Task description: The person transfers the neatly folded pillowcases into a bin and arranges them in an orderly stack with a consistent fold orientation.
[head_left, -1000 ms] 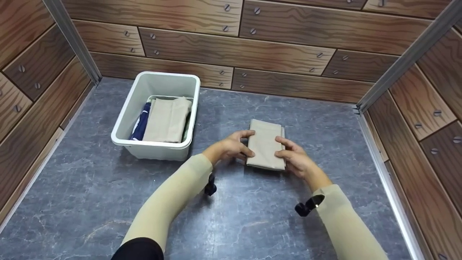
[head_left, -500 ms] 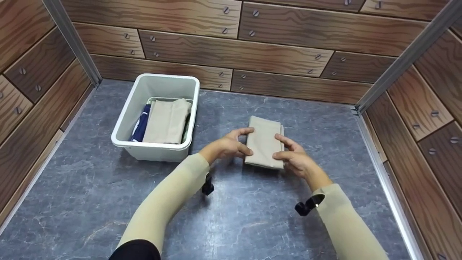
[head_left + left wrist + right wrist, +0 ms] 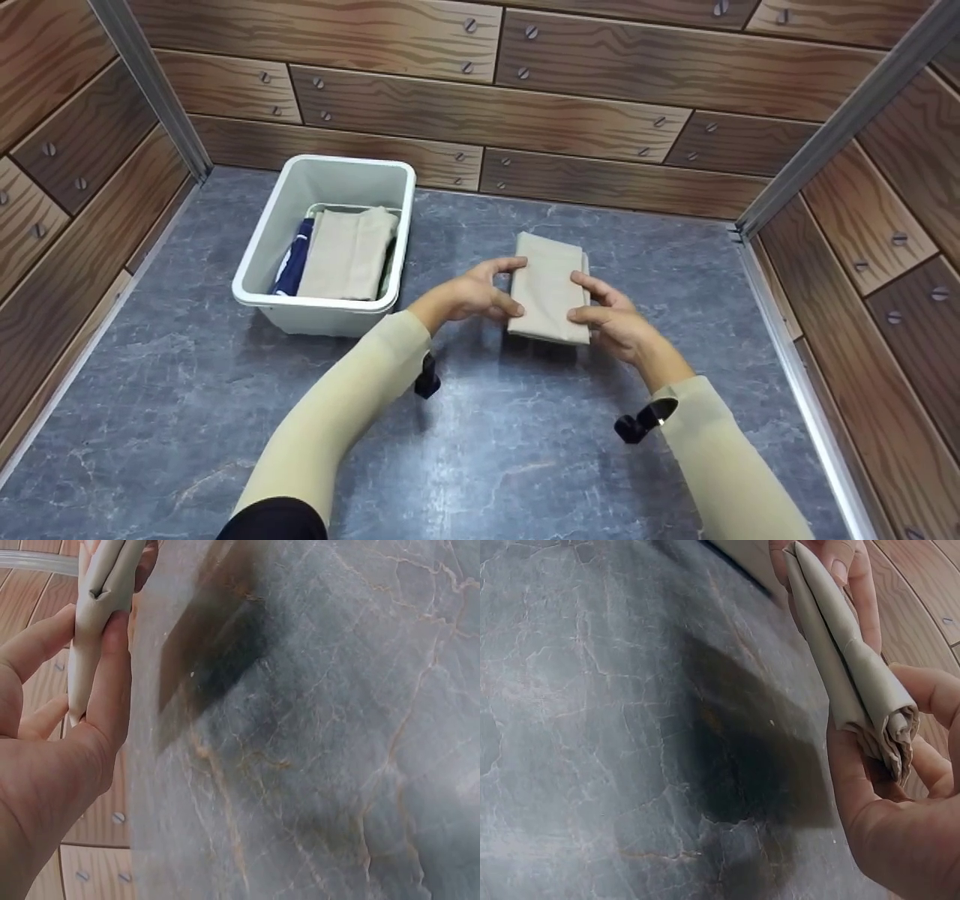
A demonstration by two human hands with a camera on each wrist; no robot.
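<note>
A folded beige cloth (image 3: 550,289), several layers thick, is held between both hands in the head view. My left hand (image 3: 471,294) pinches its left side, thumb and index finger on top. On the right side my right hand (image 3: 619,324) grips it the same way. Both wrist views show the cloth (image 3: 94,645) edge-on, raised above the surface with a shadow below. Its layered, rolled end (image 3: 896,727) faces the right hand in the right wrist view. Fingers beneath the cloth are partly hidden in the head view.
A white bin (image 3: 322,311) stands to the left, holding another folded beige cloth (image 3: 345,255) and a navy folded fabric (image 3: 294,259) beside it. Wood-patterned walls (image 3: 585,120) enclose the grey marbled surface (image 3: 480,450) at the back and sides.
Both hands have raised the folded cloth a little and moved it slightly away from the body. The grip looks the same, and the bin has stayed in place.
</note>
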